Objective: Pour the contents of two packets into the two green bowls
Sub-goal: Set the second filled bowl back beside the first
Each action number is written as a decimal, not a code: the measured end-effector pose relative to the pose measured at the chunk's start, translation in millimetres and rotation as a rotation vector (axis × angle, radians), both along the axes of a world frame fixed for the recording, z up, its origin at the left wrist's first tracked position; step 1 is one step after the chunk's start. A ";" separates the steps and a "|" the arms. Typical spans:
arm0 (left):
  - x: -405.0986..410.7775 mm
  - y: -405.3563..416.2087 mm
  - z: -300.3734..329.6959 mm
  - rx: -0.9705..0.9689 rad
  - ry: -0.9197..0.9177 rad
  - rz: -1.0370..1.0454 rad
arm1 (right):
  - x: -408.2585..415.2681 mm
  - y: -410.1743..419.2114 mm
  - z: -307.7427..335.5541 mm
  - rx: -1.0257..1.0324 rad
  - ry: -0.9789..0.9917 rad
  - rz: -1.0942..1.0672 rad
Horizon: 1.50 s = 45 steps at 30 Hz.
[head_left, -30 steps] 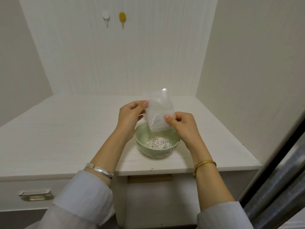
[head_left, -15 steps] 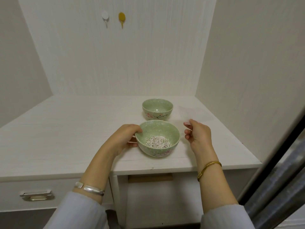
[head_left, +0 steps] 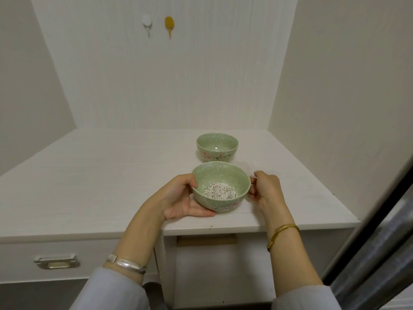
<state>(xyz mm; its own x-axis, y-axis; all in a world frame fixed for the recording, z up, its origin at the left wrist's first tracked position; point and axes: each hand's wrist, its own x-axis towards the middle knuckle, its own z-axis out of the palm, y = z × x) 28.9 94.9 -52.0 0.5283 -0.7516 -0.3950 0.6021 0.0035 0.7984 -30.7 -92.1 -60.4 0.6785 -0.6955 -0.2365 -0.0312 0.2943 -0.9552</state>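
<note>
Two green bowls with a pink blossom pattern stand on the white desk. The near bowl (head_left: 239, 175) holds a small heap of white grains (head_left: 220, 190). My left hand (head_left: 181, 199) cups its left side and base, thumb on the rim. My right hand (head_left: 267, 191) grips its right side. The bowl looks slightly raised and tilted toward me. The far bowl (head_left: 217, 147) stands behind it and appears empty. No packet is clearly visible.
The white desk (head_left: 100, 175) sits in an alcove, with walls close on the right and at the back. Two wall hooks (head_left: 156, 24) hang high up. A drawer with a metal handle (head_left: 57, 262) is at the lower left. A dark frame (head_left: 380, 231) runs along the right.
The clear packet held over the near bowl a second ago has gone from my hands. Both hands came down and closed around the near bowl; the far bowl is now uncovered.
</note>
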 end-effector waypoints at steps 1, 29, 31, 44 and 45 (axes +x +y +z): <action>-1.8 -2.3 -1.9 -0.021 0.001 0.035 | -1.5 0.7 -0.7 -0.012 0.004 -0.011; -7.0 -10.7 21.4 -0.254 0.005 0.469 | -4.6 7.8 9.5 -0.109 -0.071 -0.083; -5.2 -8.7 20.9 -0.249 -0.008 0.483 | -3.3 7.3 9.0 -0.104 -0.071 -0.082; 27.2 11.4 16.0 -0.212 -0.050 0.600 | 8.6 34.3 21.7 -0.163 -0.090 0.044; 31.0 12.2 16.8 -0.208 -0.054 0.627 | 11.8 41.0 24.2 -0.178 -0.097 0.085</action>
